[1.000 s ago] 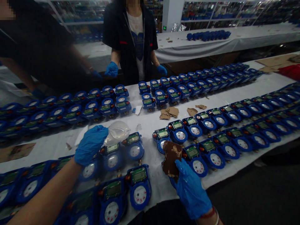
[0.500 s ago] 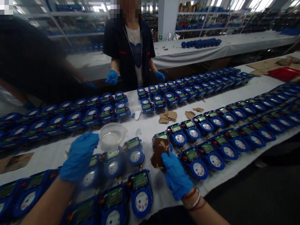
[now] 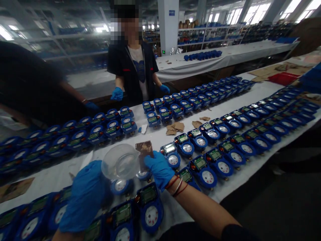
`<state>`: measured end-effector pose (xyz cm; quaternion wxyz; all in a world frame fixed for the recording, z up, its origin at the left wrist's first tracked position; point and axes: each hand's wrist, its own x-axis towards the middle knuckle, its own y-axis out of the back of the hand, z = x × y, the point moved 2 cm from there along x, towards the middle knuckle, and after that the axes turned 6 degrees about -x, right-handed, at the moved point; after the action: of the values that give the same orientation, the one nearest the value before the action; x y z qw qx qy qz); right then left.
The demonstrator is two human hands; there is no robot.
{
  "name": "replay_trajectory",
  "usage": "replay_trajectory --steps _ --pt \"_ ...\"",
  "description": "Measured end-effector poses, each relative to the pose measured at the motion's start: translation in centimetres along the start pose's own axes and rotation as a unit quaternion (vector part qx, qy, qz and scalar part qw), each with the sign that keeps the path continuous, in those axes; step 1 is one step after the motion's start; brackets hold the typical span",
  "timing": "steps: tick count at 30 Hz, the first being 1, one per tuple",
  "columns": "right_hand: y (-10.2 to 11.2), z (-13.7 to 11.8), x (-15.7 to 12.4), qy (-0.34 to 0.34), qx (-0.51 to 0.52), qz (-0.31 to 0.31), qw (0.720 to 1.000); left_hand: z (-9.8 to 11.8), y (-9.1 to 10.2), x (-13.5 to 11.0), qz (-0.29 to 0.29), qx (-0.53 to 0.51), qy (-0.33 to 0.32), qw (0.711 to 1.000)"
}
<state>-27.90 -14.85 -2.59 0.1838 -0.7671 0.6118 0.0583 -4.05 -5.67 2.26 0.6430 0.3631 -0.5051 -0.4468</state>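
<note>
My left hand (image 3: 85, 195), in a blue glove, is closed at the side of a translucent plastic bowl (image 3: 120, 162). The bowl is held above the blue meters; the fingertips are hidden behind the glove. Between the thumb and fingers of my right hand (image 3: 159, 168), also gloved, is a brown piece of cardboard (image 3: 144, 151) with a torn, lighter patch. Its edge lies beside the bowl's right rim. Below both hands stand blue water meters (image 3: 150, 207) with white dials and small green display boards.
More meters (image 3: 223, 167) stand in long rows on the white-covered table (image 3: 220, 112). Torn cardboard scraps (image 3: 175, 128) lie between rows. Across the table stand a co-worker in dark clothes (image 3: 147, 60) with blue gloves and a second person (image 3: 32, 87) at left. A red tray (image 3: 283, 78) lies far right.
My right hand has carried the cardboard left, from over the right-hand meters to beside the bowl. My left hand has come nearer with the bowl, which is lifted. The view has shifted.
</note>
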Motion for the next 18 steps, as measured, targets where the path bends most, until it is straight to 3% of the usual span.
replay_trajectory --steps 4,7,11,14,18 --pt "0.5 -1.0 -1.5 0.008 0.044 -0.005 0.999 0.2 -1.4 -1.8 0.024 -0.015 -0.049 0.998" --pt "1.0 -2.2 -2.1 0.020 0.074 0.003 0.997 1.0 -1.7 -2.7 0.036 -0.076 -0.004 0.996" --pt "2.6 -2.9 -1.7 0.032 0.076 0.044 0.996 2.5 -0.7 -3.2 0.051 -0.120 0.040 0.991" --pt "3.1 -1.9 -1.4 0.022 0.051 0.044 0.997 3.1 0.0 -3.5 0.069 -0.111 0.002 0.991" --pt "2.2 -0.2 -1.8 0.006 0.022 0.016 1.000 3.0 -0.2 -4.1 0.085 -0.107 -0.063 0.989"
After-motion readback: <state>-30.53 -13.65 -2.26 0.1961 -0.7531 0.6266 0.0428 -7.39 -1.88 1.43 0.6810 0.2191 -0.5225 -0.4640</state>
